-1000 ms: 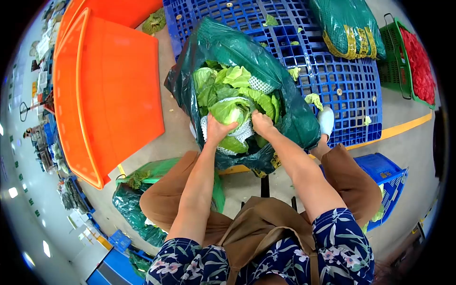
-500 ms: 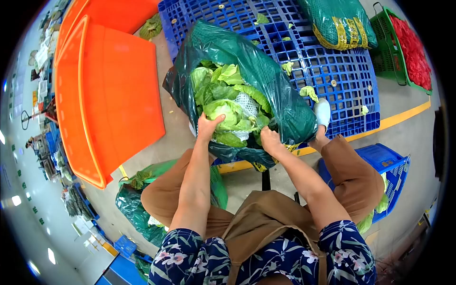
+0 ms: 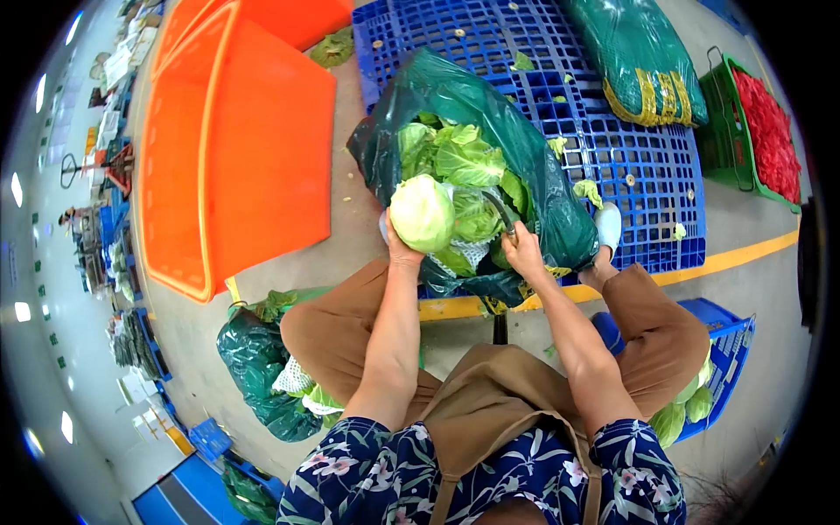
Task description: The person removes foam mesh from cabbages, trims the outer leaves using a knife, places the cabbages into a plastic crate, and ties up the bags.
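- The cabbage (image 3: 422, 213) is pale green, nearly white in places
- The cabbage leaves (image 3: 470, 159) have stronger green, with lighter veins
- The plastic bag (image 3: 553, 206) around them is dark green
- The second bag (image 3: 626, 44) is green, with yellow bands (image 3: 647, 96) bearing dark marks
- The pallet (image 3: 652, 175) is blue, with a grid pattern
- The tub (image 3: 271, 149) is bright orange
- The floral shirt (image 3: 341, 472) is navy, its print pinkish-white and grey-green
- The apron (image 3: 490, 394) and the trousers (image 3: 652, 341) are brown

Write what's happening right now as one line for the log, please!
left hand: holding pale cabbage | right hand: gripping curved dark tool | nearby: open green bag with leafy cabbages inside
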The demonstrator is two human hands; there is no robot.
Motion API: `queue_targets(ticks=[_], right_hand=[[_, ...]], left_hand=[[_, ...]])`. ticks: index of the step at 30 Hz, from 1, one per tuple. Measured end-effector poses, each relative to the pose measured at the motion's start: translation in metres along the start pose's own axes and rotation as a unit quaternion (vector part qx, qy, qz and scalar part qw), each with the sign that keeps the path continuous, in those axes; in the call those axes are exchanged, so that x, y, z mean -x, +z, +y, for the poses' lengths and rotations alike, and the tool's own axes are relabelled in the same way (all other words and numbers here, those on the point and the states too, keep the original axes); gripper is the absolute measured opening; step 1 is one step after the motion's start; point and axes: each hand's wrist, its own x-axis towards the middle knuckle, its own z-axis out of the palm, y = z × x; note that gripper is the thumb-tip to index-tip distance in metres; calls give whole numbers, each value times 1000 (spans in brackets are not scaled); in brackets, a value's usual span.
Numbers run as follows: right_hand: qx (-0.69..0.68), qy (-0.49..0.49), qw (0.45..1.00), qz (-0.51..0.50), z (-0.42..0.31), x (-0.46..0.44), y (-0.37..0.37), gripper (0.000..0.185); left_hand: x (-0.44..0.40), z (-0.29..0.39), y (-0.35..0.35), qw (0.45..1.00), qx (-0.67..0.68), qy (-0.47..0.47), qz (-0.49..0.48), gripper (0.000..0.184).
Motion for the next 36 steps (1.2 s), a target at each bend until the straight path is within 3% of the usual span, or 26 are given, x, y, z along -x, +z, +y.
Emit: queue_targets(ticks=[3,6,8,12,17,20,22,23,26,28,30,32,35,36], right_hand=[[-44,-15,998,45,-46,6,-11,24],[-239,102,965,-44,-113,23,-40,28],[-398,76,911,-74,-133,37,-42,51],[-513,58,848,-121,-138,72,-49,74],[-603,35,790,-108,-128,123,-74,83],[-653,18,753,-77,-137,141,-99,91],[-709,14,703,-59,-141,154,-123,95],[-700,-7,713,-42,-147,162,-135,103],[-769,-133,623,-57,-166,185,-177,103],[-767,-160,613,102,-156,200,-205,96],[-703,-202,649,210,-131,241,-242,91],[-657,-222,651,309,-100,298,-269,91],[-599,-232,653,401,-59,365,-292,90],[-654,-229,602,397,-27,384,-301,88]], left_hand=[[18,5,26,999,-38,7,9,64],[40,5,55,996,-84,13,-9,60],[55,1,84,993,-101,32,-60,53],[73,-4,138,970,-181,23,-162,43],[89,-31,195,959,-282,-31,-1,31],[110,-56,242,956,-291,-37,-20,32],[129,-71,279,945,-303,-26,-116,35],[135,-78,292,944,-282,-30,-166,36],[153,-96,328,929,-249,-45,-269,41],[143,-105,327,895,-365,13,-255,41],[114,-101,299,848,-469,33,-244,39],[94,-96,262,791,-588,78,-148,27],[35,-76,157,752,-650,85,-65,25],[39,-75,142,718,-688,95,-43,24]])
